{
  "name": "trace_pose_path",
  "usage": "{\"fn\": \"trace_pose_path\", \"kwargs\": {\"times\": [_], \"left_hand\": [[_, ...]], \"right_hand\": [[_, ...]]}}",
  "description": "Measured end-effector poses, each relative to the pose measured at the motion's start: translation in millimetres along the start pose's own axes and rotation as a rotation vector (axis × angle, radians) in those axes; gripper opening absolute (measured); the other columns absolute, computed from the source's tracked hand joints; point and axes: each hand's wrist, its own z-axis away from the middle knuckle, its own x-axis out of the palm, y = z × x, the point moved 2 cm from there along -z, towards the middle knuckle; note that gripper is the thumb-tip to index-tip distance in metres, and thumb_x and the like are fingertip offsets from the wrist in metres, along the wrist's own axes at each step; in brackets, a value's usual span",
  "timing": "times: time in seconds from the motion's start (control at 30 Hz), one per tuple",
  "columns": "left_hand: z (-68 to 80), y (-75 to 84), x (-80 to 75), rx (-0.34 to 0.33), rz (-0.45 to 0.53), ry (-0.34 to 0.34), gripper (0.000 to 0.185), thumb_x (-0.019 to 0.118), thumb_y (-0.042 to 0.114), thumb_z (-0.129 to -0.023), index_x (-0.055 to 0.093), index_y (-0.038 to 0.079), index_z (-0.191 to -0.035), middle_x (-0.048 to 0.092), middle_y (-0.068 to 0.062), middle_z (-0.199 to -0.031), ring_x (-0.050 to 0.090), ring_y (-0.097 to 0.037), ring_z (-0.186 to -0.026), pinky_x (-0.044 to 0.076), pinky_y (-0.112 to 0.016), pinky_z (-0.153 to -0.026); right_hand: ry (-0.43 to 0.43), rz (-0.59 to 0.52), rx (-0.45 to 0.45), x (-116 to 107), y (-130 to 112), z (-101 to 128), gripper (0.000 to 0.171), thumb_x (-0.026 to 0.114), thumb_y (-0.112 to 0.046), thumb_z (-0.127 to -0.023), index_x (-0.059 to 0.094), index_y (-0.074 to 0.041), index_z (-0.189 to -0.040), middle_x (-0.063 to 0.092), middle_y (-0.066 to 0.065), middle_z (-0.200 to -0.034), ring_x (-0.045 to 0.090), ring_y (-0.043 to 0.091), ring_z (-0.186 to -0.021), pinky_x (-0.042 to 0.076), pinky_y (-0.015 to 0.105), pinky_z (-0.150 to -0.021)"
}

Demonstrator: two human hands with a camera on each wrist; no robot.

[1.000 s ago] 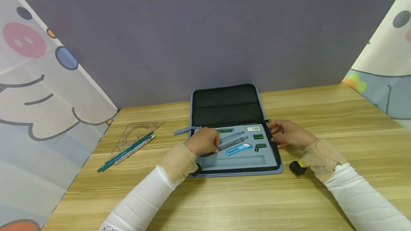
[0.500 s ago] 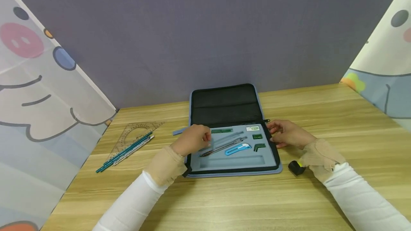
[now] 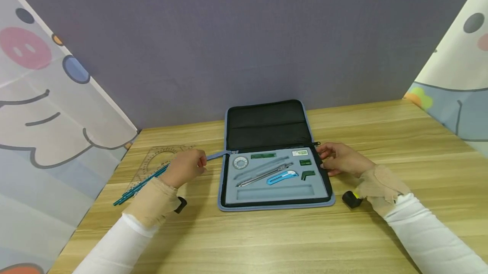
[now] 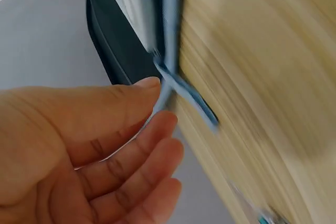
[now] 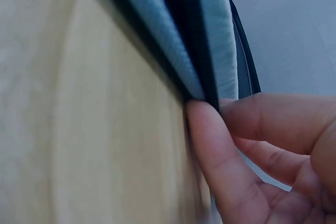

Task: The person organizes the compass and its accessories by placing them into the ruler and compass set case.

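Left hand (image 3: 184,167) moved off case (image 3: 275,200) (fingers loose, empty), right hand (image 3: 340,158) pinching its edge, wooden table (image 3: 267,240)

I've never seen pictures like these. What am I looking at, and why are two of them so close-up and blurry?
A person works with bare hands and wears three cameras. The wide picture comes from the head; the blurry close-ups come from each wrist. On the wooden table lies an open zip case with a compass, a blue utility knife and small green pieces. The right hand holds the case's right edge. The left hand is beside the case's blue strap, near the teal pencils and a clear protractor triangle; it holds nothing.
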Motion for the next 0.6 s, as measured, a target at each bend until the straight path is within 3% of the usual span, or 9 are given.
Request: {"fn": "trace_pose_path", "kwargs": {"times": [0.37,0.5,0.6], "left_hand": [[22.4,-64.1,-7.2,-0.120,-0.051,0.021,0.016,0.071,0.001,-0.076,0.061,-0.004,-0.087,0.063,-0.013,-0.081,0.059,-0.025,-0.071,0.048,-0.043,-0.066],[25.8,-79.2,-7.6,-0.170,-0.090,-0.005,0.018,0.072,0.004,-0.075,0.063,-0.005,-0.087,0.065,-0.016,-0.083,0.061,-0.029,-0.072,0.049,-0.045,-0.067],[28.9,-87.5,-6.5,-0.187,-0.093,-0.025,0.009,0.068,0.000,-0.073,0.062,-0.003,-0.079,0.063,-0.013,-0.077,0.056,-0.025,-0.067,0.048,-0.042,-0.063]], "right_hand": [[0.005,0.003,-0.007,1.3,-1.9,-0.4,0.051,0.057,0.000,-0.085,0.037,0.012,-0.130,0.046,0.022,-0.108,0.056,0.018,-0.081,0.055,0.032,-0.063],[0.014,0.000,0.007,1.0,-1.7,-0.9,0.050,0.056,0.001,-0.084,0.039,0.011,-0.129,0.046,0.021,-0.108,0.056,0.018,-0.081,0.055,0.032,-0.064],[0.021,-0.001,0.019,0.0,-0.8,-0.6,0.049,0.056,0.002,-0.083,0.039,0.010,-0.129,0.045,0.021,-0.107,0.056,0.019,-0.081,0.055,0.033,-0.064]]}}
